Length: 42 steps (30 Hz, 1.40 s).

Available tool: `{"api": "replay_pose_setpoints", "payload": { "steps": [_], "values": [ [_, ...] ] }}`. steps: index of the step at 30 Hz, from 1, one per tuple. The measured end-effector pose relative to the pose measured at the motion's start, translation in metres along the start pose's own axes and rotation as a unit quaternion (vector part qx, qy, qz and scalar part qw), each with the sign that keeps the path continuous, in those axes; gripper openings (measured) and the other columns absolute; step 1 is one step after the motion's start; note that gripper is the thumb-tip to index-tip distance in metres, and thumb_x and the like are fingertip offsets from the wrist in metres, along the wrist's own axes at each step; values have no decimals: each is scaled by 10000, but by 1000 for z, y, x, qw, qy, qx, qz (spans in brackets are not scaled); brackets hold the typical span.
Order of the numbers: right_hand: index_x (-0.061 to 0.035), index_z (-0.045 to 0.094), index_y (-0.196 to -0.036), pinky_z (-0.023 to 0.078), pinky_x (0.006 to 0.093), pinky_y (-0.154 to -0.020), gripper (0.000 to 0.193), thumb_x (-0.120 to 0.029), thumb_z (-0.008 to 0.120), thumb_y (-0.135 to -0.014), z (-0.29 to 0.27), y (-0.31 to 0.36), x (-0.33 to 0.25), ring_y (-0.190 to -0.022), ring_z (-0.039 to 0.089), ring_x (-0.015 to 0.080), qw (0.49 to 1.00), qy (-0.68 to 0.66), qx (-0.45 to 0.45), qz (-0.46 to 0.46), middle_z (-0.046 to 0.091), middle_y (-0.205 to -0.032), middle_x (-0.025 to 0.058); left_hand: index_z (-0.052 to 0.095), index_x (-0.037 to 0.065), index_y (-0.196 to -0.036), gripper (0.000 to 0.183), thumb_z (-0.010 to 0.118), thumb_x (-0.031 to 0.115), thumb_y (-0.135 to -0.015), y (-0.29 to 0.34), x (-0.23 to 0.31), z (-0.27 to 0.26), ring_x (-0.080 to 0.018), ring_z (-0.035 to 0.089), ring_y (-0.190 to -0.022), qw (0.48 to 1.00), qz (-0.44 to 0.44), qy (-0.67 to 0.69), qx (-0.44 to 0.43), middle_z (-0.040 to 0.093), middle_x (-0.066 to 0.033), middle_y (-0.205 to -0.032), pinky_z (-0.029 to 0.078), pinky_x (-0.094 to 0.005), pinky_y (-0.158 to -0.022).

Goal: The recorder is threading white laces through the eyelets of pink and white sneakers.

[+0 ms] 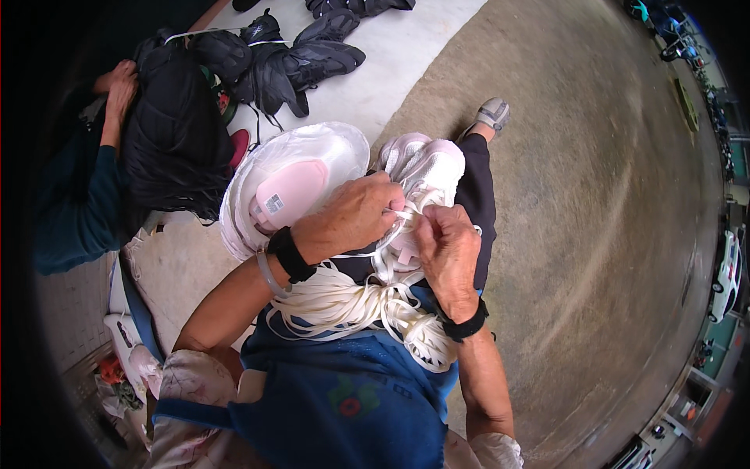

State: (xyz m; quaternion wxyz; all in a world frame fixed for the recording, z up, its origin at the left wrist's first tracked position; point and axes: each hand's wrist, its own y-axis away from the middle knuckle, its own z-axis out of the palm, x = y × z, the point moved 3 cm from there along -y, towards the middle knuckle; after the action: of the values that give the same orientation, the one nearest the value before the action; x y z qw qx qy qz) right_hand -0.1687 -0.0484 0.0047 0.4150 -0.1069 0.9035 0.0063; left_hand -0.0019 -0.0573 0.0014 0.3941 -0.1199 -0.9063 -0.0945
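Observation:
A pair of white and pale pink sneakers (pixel 441 166) rests on my lap, toes pointing away from me. My left hand (pixel 355 213) is closed at the lacing, thumb and finger pinching a white shoelace (pixel 406 215). On the other side of the lacing, my right hand (pixel 449 248) is also closed in a pinch on the lace; its fingertips are partly hidden. A thick bundle of cream-white laces (pixel 344 303) lies across my lap below both wrists, over a blue apron (pixel 344 387).
Left of the sneakers are white, rounded shoe pieces with a pink insole (pixel 293 186) bearing a label. Several black shoes (pixel 312 66) lie on the pale surface beyond. At far left, another person's hands (pixel 119 87) are by a bundle of black laces (pixel 172 133). Parked vehicles line the right edge.

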Motion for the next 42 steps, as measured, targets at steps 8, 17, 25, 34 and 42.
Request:
{"api": "replay_pose_setpoints", "payload": {
  "steps": [8,17,25,34,42],
  "values": [
    [13,596,-875,370,222,-536,74,-52,621,-849,-12,25,30,-575,388,62,943,-254,-132,170,451,-643,-22,575,32,-905,131,628,63,-789,3,4,1,-348,583,-829,999,-4,34,13,577,-159,-887,469,-413,-730],
    [-21,616,-970,542,340,-746,175,-9,622,-796,-11,24,-10,-915,632,293,977,-128,-129,-111,601,-1083,106,593,21,-826,83,633,89,-799,-5,-8,6,-336,580,-812,998,-33,41,-42,577,-159,-881,463,-394,-721],
    [1,550,-961,500,394,-666,144,0,597,-825,2,36,-7,-762,576,351,968,-127,-159,-147,518,-856,147,561,31,-884,136,648,94,-800,-7,2,0,-307,560,-738,996,-3,66,-62,544,-147,-849,455,-369,-678],
    [28,520,-924,478,414,-701,100,-2,578,-849,-6,32,-9,-780,557,379,951,-194,-231,-71,518,-855,170,539,33,-866,150,654,37,-769,-2,-6,5,-292,552,-710,999,15,26,-23,524,-134,-849,446,-373,-636],
    [2,552,-1008,510,399,-741,166,0,577,-844,-15,29,-15,-900,582,364,960,-171,-188,-116,563,-945,161,544,31,-864,140,644,25,-767,5,16,-8,-323,558,-741,999,35,28,8,526,-132,-880,449,-379,-653]
  ]
}}
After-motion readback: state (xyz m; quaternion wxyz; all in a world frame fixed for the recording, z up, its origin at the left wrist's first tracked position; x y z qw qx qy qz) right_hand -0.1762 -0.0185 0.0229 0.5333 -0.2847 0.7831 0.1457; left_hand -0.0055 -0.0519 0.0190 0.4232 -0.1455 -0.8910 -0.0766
